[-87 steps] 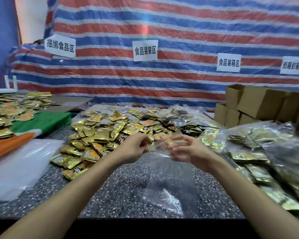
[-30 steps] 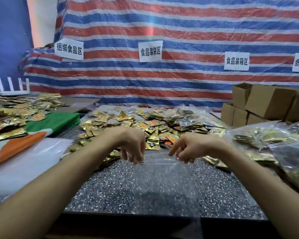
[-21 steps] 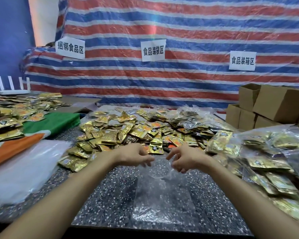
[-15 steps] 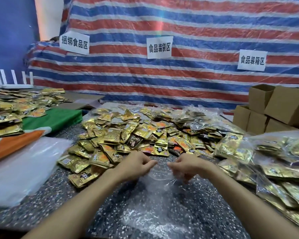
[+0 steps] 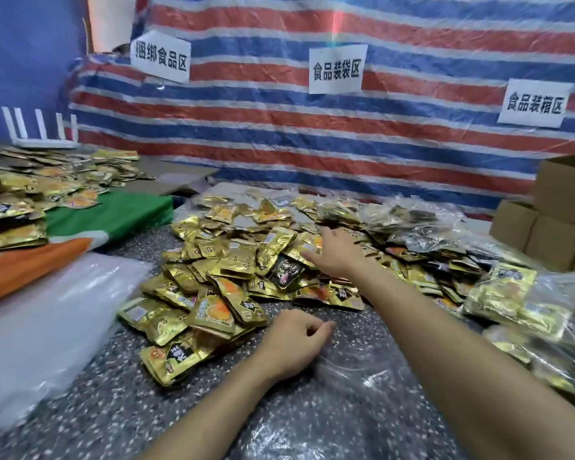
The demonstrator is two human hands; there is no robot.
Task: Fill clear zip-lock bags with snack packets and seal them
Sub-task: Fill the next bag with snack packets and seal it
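The left hand (image 5: 292, 340) is pinching the bag (image 5: 362, 396) by its mouth, the bag lying flat on the worktop (image 5: 113, 410). The right hand (image 5: 337, 252), fingers spread and holding nothing, is reaching onto the packets (image 5: 233, 260). Danger: a one-sided pinch may be letting that mouth sag, so packets could be catching on the lip.

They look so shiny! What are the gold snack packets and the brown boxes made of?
Gold snack packets: probably metallised plastic foil, glossy; they crinkle and glint. Brown boxes: seemingly cardboard, matt, with folded edges.
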